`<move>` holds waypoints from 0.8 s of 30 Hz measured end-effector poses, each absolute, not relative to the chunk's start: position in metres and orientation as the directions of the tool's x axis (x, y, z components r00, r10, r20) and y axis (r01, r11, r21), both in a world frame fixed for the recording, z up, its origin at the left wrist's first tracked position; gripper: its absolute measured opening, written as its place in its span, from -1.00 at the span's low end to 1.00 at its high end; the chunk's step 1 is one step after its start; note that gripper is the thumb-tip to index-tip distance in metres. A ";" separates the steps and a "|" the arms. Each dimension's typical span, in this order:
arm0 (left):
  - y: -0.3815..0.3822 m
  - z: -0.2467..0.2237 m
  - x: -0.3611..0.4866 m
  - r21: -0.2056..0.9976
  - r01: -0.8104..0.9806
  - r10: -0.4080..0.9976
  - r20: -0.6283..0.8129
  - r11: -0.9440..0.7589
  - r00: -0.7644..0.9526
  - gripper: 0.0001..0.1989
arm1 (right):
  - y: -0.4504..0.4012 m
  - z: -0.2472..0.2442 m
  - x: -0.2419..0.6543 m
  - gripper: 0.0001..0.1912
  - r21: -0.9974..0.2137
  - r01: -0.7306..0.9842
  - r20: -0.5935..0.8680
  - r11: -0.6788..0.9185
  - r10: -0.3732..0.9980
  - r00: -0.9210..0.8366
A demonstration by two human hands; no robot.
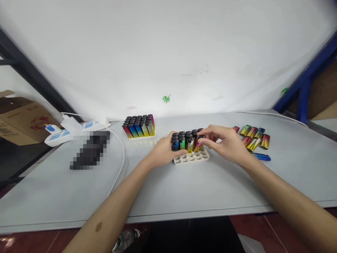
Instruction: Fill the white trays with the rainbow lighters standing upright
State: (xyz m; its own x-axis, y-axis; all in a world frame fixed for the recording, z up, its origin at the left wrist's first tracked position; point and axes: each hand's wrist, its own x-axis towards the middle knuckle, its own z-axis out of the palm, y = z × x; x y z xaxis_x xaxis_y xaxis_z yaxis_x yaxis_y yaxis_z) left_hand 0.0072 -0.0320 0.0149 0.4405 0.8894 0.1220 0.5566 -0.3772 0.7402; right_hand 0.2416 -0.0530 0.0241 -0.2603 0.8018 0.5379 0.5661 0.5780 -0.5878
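A white tray with holes (191, 159) stands on the table in front of me, its back rows filled with upright, black-topped lighters and its front rows of holes bare. My left hand (163, 150) is closed around the tray's left side, thumb across the front of the lighters, other fingers mostly hidden behind. At the right end of the front filled row, my right hand (223, 142) pinches a pink and yellow lighter (198, 145) between thumb and fingers, near its top. To the right of that hand lie several loose shiny lighters (253, 144), one blue lighter (262, 156) closest to me.
Further back on the left stands a second tray of upright lighters (139, 127). A white power strip (60, 137), a white cable (123, 154) and a blurred-out dark object (91, 151) lie on the grey table (184, 196). Behind rises a white wall (168, 63).
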 end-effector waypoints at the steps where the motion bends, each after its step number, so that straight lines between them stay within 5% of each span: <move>1: -0.032 0.015 0.007 0.739 0.557 0.889 0.124 -0.379 0.440 -0.52 | -0.053 0.024 0.242 -0.73 -0.579 0.566 0.544 0.587 0.795 -0.268; 24: -0.031 0.014 0.007 0.730 0.567 0.889 0.122 -0.382 0.441 -0.51 | -0.053 0.025 0.241 -0.83 -0.454 0.596 0.641 0.662 0.708 -0.298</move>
